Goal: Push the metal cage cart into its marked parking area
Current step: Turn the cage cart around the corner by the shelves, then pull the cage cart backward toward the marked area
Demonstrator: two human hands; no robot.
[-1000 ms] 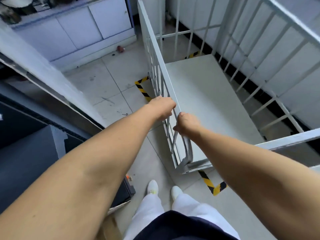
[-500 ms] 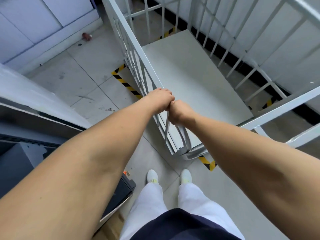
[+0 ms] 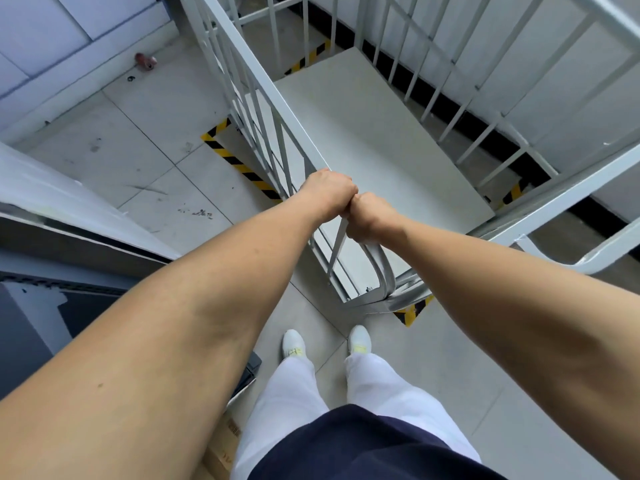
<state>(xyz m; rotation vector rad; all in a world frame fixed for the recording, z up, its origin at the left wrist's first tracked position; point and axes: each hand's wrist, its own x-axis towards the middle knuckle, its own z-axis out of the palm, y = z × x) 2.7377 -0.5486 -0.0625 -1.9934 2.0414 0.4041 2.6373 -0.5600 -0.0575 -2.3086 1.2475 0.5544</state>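
Observation:
A pale grey metal cage cart (image 3: 374,133) with barred sides and a flat floor panel stands in front of me. My left hand (image 3: 327,192) and my right hand (image 3: 369,216) are both shut on the top rail of its left side, knuckles touching. Yellow-and-black floor tape (image 3: 239,164) marks the parking area: a corner left of the cart, a piece beyond its far end (image 3: 308,60), a corner by the near edge (image 3: 414,311), and a bit at the right (image 3: 512,194). The cart floor lies between these marks.
White cabinets (image 3: 52,39) run along the far left wall, with a small red can (image 3: 145,61) on the tiles below. A white wall with a black skirting (image 3: 519,140) is right of the cart. A dark unit (image 3: 41,306) stands close at my left. My feet (image 3: 325,344) are just behind the cart.
My hands slid together on the rail until they touch. The cart has shifted relative to the tape, and the near corner mark now sits closer to the cart's edge.

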